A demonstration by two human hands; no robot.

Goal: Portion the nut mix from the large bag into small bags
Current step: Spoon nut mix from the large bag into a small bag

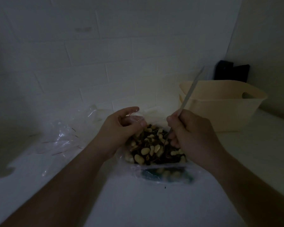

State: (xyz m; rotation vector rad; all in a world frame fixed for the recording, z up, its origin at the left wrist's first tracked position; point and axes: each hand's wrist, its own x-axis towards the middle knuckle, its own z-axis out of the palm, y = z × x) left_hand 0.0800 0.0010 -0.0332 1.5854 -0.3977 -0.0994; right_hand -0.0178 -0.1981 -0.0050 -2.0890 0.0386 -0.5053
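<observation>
the scene is dim, on a white counter [151, 207] against a white tiled wall [105, 51]. at the centre lies the large bag [162, 176] of clear plastic, its mouth spread open toward the wall, with the nut mix [152, 148] showing inside: pale peanut-like kernels among dark, thin pieces (too murky to name more exactly).

the left hand [121, 128] pinches the far left edge of the bag's mouth, thumb and curled fingers gathered on a fold of the clear film, lifting it a little. the right hand [192, 130] is clenched around a slim, pale utensil handle [189, 92], which slants up and to the right, above the knuckles; its lower end goes down into the nuts, and the working end is hidden there, so whether it is a spoon or something else cannot be told.

to the left on the counter sits a heap of crumpled clear plastic [62, 136], apart from the large bag, with a few thin reddish marks on it; no writing on it can be read. behind the right hand stands a cream plastic basket [225, 110] with a cut-out handle, and behind that, in the corner, a dark object [231, 72] whose kind is unclear. no brand or label is legible anywhere.
</observation>
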